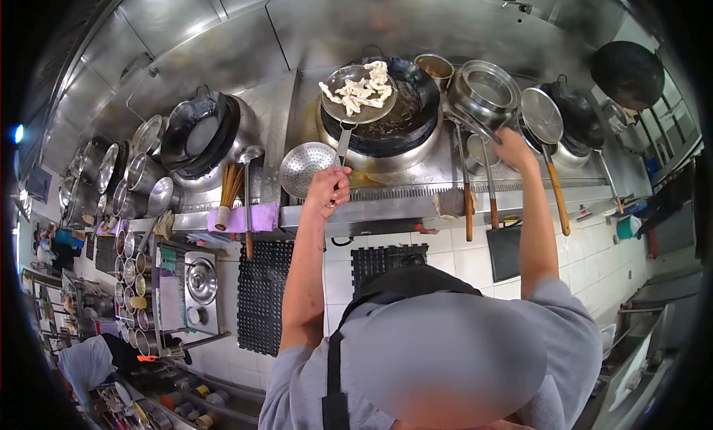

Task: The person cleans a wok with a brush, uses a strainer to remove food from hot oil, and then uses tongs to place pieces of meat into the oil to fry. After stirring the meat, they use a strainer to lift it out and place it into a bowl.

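Observation:
My left hand (327, 192) is closed around the handle of a round strainer (345, 109), which is above the wok's left side. Pale, coated strips of food (360, 92) lie in the strainer. Dark, bubbling oil fills the big black wok (425, 133) under it. A perforated skimmer (306, 170) lies just left of my left hand. On the right, my right hand (514, 149) grips metal tongs (474, 124) that point left toward the wok's rim. Their tips are hard to make out.
Steel pots (486, 88) stand right of the wok, with a wooden-handled strainer (542, 114) beside them. Long handles overhang the counter's front edge. Leftward are another wok (197, 133), a bamboo brush (229, 189) and a purple cloth (256, 217). Another person (93, 363) bends at lower left.

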`<control>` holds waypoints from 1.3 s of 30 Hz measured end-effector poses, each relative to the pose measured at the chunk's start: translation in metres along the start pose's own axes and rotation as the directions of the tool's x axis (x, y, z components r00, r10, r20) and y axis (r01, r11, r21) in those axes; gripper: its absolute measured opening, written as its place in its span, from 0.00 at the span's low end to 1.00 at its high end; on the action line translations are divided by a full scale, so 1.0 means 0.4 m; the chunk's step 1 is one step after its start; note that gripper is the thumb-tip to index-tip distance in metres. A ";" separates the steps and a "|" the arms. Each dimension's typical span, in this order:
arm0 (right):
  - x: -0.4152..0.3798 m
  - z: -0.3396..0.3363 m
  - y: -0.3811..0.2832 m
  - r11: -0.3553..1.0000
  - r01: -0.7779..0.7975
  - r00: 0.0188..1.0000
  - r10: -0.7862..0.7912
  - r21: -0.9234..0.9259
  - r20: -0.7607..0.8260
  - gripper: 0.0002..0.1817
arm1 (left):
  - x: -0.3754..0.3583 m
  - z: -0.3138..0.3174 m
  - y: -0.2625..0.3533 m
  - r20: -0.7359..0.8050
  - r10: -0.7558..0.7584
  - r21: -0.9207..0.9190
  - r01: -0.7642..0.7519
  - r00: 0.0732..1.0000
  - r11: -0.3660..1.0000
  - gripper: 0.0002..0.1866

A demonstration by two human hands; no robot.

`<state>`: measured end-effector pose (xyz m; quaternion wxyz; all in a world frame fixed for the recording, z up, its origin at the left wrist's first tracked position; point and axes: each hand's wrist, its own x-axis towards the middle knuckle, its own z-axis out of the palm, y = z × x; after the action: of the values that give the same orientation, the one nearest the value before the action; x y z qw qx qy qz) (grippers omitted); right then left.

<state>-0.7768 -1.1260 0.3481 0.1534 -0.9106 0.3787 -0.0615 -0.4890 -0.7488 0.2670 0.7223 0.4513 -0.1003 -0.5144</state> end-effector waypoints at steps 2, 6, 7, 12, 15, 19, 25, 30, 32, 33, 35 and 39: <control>0.120 0.029 -0.083 0.956 0.284 0.949 -0.291 -0.076 -0.117 0.20 | -0.011 0.004 -0.013 -0.024 -0.004 0.033 0.005 1.000 0.999 0.08; 0.286 0.045 -0.311 0.980 0.185 0.982 -0.187 -0.069 -0.023 0.18 | -0.022 0.027 -0.022 0.009 0.000 0.054 -0.001 1.000 0.999 0.09; 0.335 0.083 -0.332 0.981 0.173 0.984 -0.175 -0.084 -0.016 0.16 | -0.023 0.032 -0.030 0.009 0.000 0.065 -0.001 1.000 0.998 0.10; 0.362 0.123 -0.417 0.960 0.244 0.962 -0.258 -0.140 -0.090 0.13 | 0.029 0.053 -0.054 0.012 -0.008 0.013 0.008 1.000 1.000 0.10; 0.337 0.119 -0.432 0.939 0.303 0.946 -0.317 -0.162 -0.073 0.12 | 0.067 0.064 -0.059 -0.008 -0.026 -0.061 0.025 1.000 0.998 0.09; 0.355 0.114 -0.389 0.941 0.308 0.942 -0.322 -0.142 -0.091 0.12 | 0.105 0.063 -0.061 -0.005 -0.028 -0.164 0.027 1.000 0.986 0.08; 0.364 0.055 -0.326 0.949 0.286 0.944 -0.303 -0.131 -0.128 0.12 | 0.115 0.046 -0.073 0.010 -0.054 -0.182 0.055 0.999 0.982 0.07; 0.378 -0.004 -0.343 0.948 0.301 0.932 -0.315 -0.103 -0.177 0.17 | 0.146 0.046 -0.084 0.021 -0.069 -0.188 0.072 0.997 0.980 0.06; 0.400 0.008 -0.325 0.946 0.317 0.918 -0.325 -0.071 -0.229 0.15 | 0.159 0.041 -0.090 0.035 -0.102 -0.238 0.108 0.994 0.965 0.06; 0.403 0.014 -0.308 0.954 0.274 0.945 -0.291 -0.124 -0.147 0.16 | 0.159 0.037 -0.098 0.034 -0.102 -0.234 0.107 0.994 0.966 0.06; 0.413 0.030 -0.264 0.952 0.201 0.979 -0.205 -0.233 0.007 0.17 | 0.147 0.041 -0.097 0.030 -0.097 -0.221 0.101 0.995 0.970 0.06; 0.371 0.068 -0.153 0.970 0.110 0.982 -0.072 -0.217 0.175 0.18 | 0.110 0.041 -0.089 -0.020 -0.061 -0.152 0.057 0.998 0.987 0.08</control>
<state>-0.6248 -1.1841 0.3415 0.0769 -0.9406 0.3268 0.0511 -0.5026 -0.7970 0.2354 0.7402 0.4040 -0.0387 -0.5360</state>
